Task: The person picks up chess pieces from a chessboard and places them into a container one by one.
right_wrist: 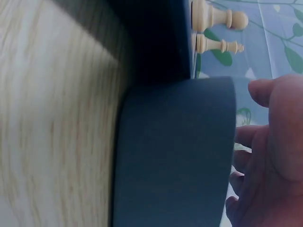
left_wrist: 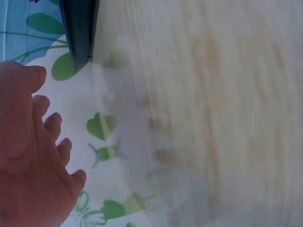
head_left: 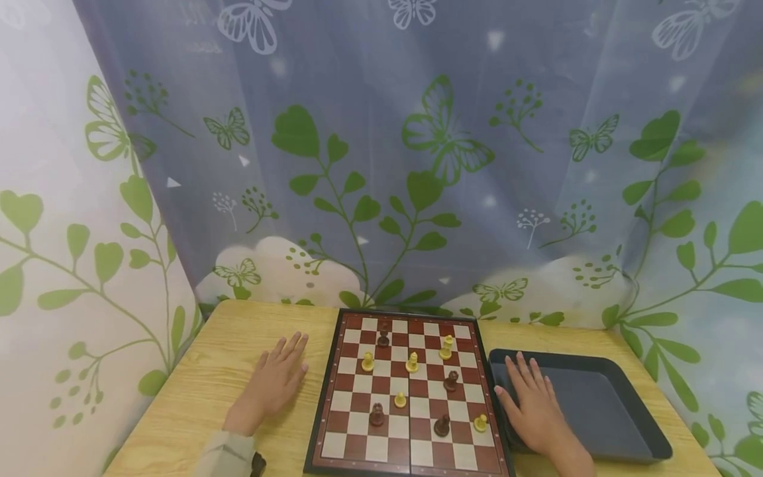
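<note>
My left hand (head_left: 275, 377) lies palm down over the wooden table, left of the chessboard (head_left: 322, 424), fingers extended and holding nothing. In the left wrist view the same hand (left_wrist: 38, 146) shows from its palm side, fingers a little bent. My right hand (head_left: 533, 411) is spread over the near-left rim of a dark tray (head_left: 587, 404), between it and the board. The right wrist view shows that hand (right_wrist: 279, 161) by the tray's outer wall (right_wrist: 175, 156). On the board stand dark pieces, among them one rook (head_left: 377, 415), and yellow ones, including a small pawn (head_left: 400, 400).
The wooden table (head_left: 197, 371) extends to a curtain (head_left: 369, 165) with leaves and butterflies behind it. A yellow pawn (head_left: 480, 423) stands near the board's right edge, close to my right thumb. Two light pieces rise past the board's edge (right_wrist: 161, 38) in the right wrist view.
</note>
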Demonstrator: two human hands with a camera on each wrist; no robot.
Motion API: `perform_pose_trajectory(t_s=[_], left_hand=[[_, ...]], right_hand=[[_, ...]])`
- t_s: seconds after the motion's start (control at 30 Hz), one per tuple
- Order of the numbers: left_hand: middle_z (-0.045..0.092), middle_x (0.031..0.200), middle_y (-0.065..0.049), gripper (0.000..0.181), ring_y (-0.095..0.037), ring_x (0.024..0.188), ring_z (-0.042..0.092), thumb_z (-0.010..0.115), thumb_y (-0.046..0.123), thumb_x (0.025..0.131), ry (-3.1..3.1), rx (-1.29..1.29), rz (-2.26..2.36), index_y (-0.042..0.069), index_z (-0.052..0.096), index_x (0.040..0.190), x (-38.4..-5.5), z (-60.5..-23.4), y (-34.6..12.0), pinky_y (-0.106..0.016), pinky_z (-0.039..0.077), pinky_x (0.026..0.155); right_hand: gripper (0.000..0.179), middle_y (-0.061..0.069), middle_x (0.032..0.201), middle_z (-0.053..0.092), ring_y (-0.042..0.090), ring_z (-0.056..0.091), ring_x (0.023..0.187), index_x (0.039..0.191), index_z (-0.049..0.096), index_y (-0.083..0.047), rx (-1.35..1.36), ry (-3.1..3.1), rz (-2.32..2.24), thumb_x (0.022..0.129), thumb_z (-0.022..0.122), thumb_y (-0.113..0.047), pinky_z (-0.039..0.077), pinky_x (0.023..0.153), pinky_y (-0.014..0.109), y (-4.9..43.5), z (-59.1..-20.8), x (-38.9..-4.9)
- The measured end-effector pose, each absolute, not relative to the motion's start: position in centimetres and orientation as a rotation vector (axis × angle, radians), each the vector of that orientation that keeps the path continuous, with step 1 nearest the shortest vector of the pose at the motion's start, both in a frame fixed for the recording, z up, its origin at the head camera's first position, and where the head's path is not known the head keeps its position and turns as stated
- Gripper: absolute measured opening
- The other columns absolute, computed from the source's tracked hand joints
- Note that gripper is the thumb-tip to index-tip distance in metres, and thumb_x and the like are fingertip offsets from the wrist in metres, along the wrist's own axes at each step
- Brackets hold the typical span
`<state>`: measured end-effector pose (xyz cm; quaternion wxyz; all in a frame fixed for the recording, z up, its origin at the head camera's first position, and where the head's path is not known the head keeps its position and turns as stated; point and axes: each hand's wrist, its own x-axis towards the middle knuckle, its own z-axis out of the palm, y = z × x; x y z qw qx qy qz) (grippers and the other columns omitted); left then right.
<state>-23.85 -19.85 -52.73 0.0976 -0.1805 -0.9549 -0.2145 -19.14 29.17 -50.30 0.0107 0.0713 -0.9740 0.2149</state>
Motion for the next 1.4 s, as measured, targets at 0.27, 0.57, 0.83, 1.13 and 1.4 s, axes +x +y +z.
perform_pose_trajectory(t_s=[0.27, 0.57, 0.83, 1.13, 1.4], left_hand=[[0.037, 0.159, -0.024, 0.054, -0.058, 0.143, 0.031, 0.05, 0.024, 0.107, -2.817, -0.748, -0.844, 0.0, 0.039, 0.154, -24.4, -53.2, -19.2, -0.077, 0.023, 0.111], [0.036, 0.161, -0.019, 0.056, -0.053, 0.145, 0.032, 0.053, 0.023, 0.106, -2.871, -0.87, -0.858, 0.0, 0.039, 0.155, -24.6, -53.3, -18.7, -0.073, 0.025, 0.114], [0.038, 0.159, -0.024, 0.057, -0.058, 0.142, 0.032, 0.053, 0.028, 0.106, -2.861, -0.922, -0.904, -0.002, 0.041, 0.153, -24.3, -53.1, -18.6, -0.079, 0.025, 0.108], [0.037, 0.159, -0.024, 0.055, -0.058, 0.142, 0.032, 0.053, 0.022, 0.106, -2.874, -0.933, -0.91, -0.003, 0.04, 0.153, -24.2, -52.8, -18.5, -0.079, 0.025, 0.109], [0.036, 0.16, -0.025, 0.055, -0.058, 0.143, 0.032, 0.05, 0.024, 0.107, -2.888, -0.949, -0.886, -0.004, 0.039, 0.153, -24.4, -52.9, -18.3, -0.078, 0.025, 0.11]], right_hand=[[0.064, 0.029, 0.165, 0.018, 0.055, 0.011, 0.15, 0.156, 0.037, 0.001, 0.309, -3.01, 0.748, 0.108, 0.047, -0.041, 0.009, 0.114, 0.077, 27.6, -49.7, -18.5], [0.047, 0.029, 0.162, 0.028, 0.056, 0.001, 0.151, 0.138, 0.061, 0.001, 0.424, -3.039, 1.063, 0.106, 0.055, -0.032, -0.001, 0.113, 0.079, 26.7, -48.9, -18.0], [0.023, 0.03, 0.153, 0.043, 0.06, -0.002, 0.148, 0.111, 0.076, -0.013, 0.511, -3.022, 1.176, 0.095, 0.072, -0.029, -0.004, 0.107, 0.084, 27.3, -49.4, -17.7], [0.009, 0.033, 0.149, 0.046, 0.06, -0.003, 0.149, 0.099, 0.077, -0.019, 0.528, -3.004, 1.225, 0.09, 0.078, -0.022, -0.006, 0.108, 0.082, 27.4, -49.7, -17.6], [0.01, 0.03, 0.148, 0.05, 0.062, 0.002, 0.147, 0.094, 0.076, -0.021, 0.53, -3.063, 1.162, 0.086, 0.081, -0.018, 0.001, 0.107, 0.084, 27.3, -49.4, -17.6]])
